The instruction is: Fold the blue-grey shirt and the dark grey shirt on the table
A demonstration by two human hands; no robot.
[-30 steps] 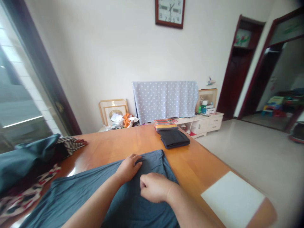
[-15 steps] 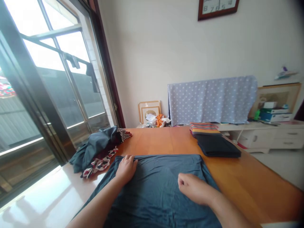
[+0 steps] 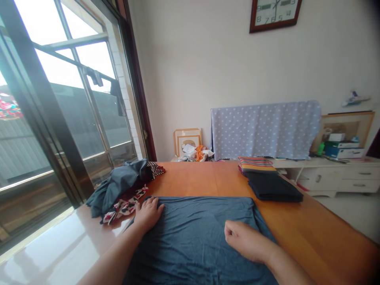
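A dark blue-grey garment [image 3: 196, 233] lies spread flat on the wooden table [image 3: 192, 180] in front of me. My left hand [image 3: 147, 213] rests on its far left corner, fingers stretched out flat on the cloth. My right hand [image 3: 245, 239] lies on the garment's right part in a loose fist, knuckles up, and nothing shows inside it.
A heap of unfolded clothes [image 3: 124, 188] lies at the table's left by the window. A folded black garment [image 3: 273, 187] and a folded striped one [image 3: 255, 163] sit at the far right. Behind are a dotted cloth [image 3: 264, 128] and a white cabinet [image 3: 341, 174].
The view has swung left toward the window. My left hand slid leftward along the garment's far edge, and my right hand moved right; the cloth now lies flatter and wider.
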